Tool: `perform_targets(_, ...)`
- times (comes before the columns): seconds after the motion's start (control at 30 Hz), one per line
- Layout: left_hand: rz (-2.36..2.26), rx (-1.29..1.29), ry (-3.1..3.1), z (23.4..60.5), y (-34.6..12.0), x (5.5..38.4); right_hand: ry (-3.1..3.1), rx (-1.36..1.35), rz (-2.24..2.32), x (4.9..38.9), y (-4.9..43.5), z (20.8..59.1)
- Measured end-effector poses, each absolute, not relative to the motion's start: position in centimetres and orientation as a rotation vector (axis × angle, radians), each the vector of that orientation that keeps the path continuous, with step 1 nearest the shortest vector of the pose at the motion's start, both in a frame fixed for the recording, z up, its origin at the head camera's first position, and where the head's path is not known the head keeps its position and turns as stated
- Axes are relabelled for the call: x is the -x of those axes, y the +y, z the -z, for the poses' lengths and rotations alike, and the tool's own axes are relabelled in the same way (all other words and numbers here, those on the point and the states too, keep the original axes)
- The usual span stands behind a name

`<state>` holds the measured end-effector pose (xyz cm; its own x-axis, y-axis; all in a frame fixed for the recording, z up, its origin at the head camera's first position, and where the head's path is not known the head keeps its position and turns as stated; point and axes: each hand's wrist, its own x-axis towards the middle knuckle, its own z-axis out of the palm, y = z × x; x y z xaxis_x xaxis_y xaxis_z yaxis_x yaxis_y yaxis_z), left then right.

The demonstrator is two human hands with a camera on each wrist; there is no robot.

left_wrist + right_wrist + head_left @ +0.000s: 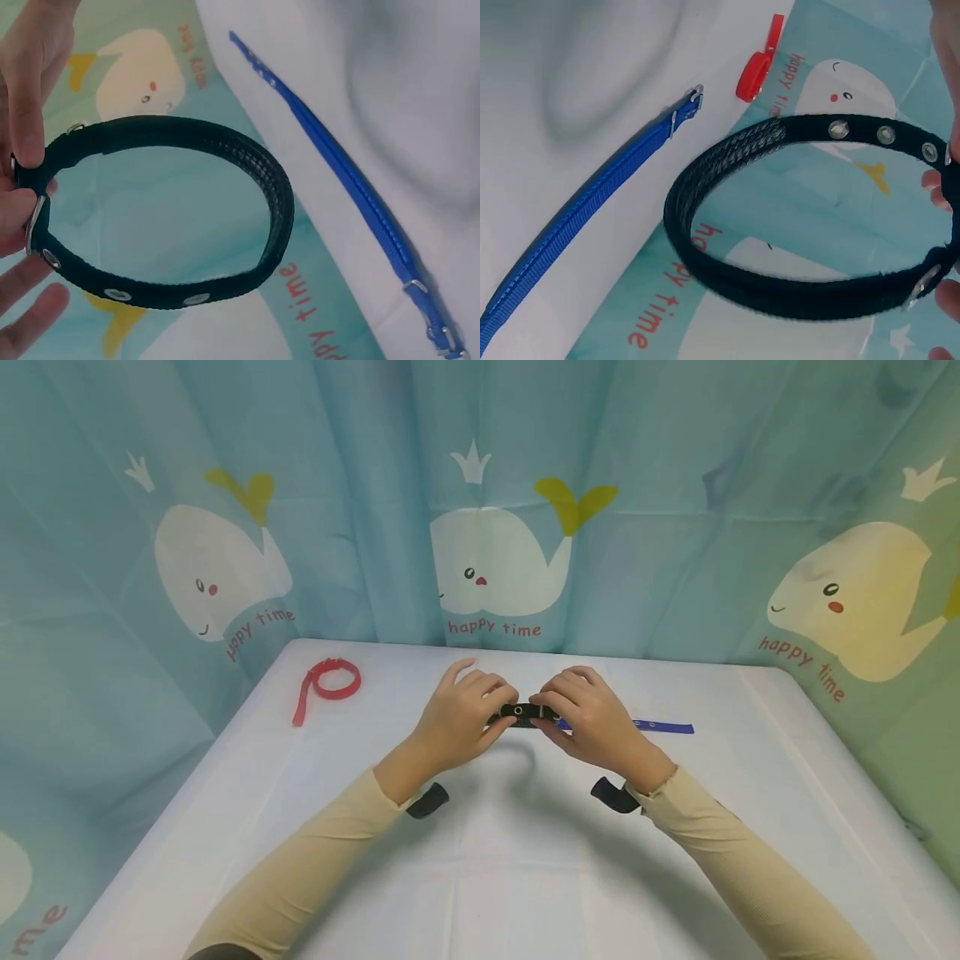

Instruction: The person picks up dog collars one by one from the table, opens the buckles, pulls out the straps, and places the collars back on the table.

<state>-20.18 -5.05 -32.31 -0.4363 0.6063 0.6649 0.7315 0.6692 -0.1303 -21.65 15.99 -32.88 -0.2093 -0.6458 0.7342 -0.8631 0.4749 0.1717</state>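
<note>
A black collar [518,711] with metal eyelets is held up in front of me, its strap bent round into a loop. My left hand [467,717] pinches one side of it between thumb and fingers. From the other side, my right hand [588,718] grips it the same way. In the left wrist view, the collar's metal buckle [34,225] shows right by the fingertips. Beyond the right hand lies a blue collar [663,727], stretched out on the table and partly hidden by that hand; its buckle [694,103] shows in the right wrist view.
A red collar [337,692] lies coiled at the table's back left, one end straight. The white-covered table [495,877] meets a blue-green curtain [375,568] with printed whales at its back edge. Black wrist mounts [428,802] stick out below both wrists.
</note>
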Motion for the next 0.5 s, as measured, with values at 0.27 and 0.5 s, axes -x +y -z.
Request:
perform_targets(0.27,0.267,1.071,-2.298,32.73,-5.44,20.12,-1.943,-1.264,-0.416,21.69,16.42,33.07)
perform_targets(0.5,0.28,1.101,-2.168,32.6,-5.81,20.02,-2.001,-1.292,-0.455,21.73,16.77,32.85)
